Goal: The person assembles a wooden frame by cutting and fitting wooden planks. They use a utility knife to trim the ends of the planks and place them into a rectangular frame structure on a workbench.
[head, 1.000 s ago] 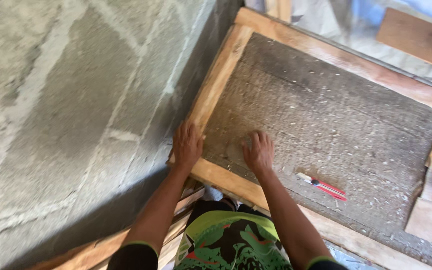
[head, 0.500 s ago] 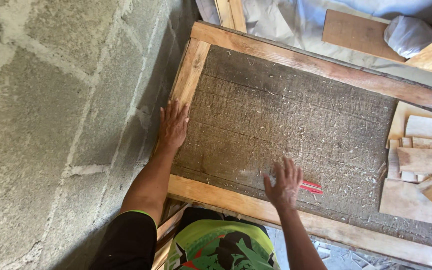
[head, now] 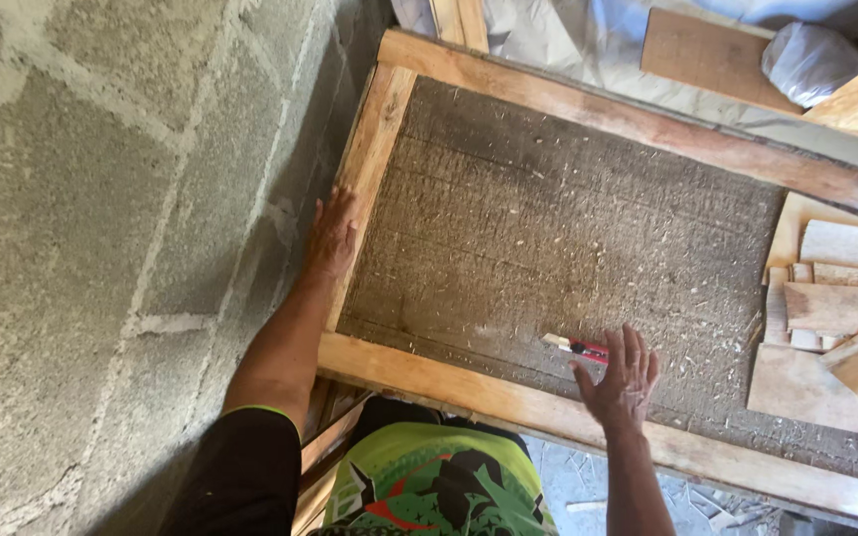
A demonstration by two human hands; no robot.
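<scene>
My left hand [head: 331, 236] lies flat, fingers apart, on the left rail of a wooden frame [head: 379, 149] beside the block wall. My right hand [head: 620, 377] hovers open over the rough brown panel [head: 548, 228] inside the frame, its fingers spread just above a small red and white cutter [head: 576, 346] that lies on the panel near the front rail. I cannot tell whether the fingers touch the cutter. Neither hand holds anything.
A grey concrete block wall [head: 101, 248] fills the left side. Several loose wood offcuts [head: 836, 308] are piled at the panel's right end. A board [head: 697, 50] and a white plastic bag [head: 811, 60] lie beyond the far rail.
My right hand has moved from the front left of the panel rightward to the cutter. My left hand has slid farther up the left rail.
</scene>
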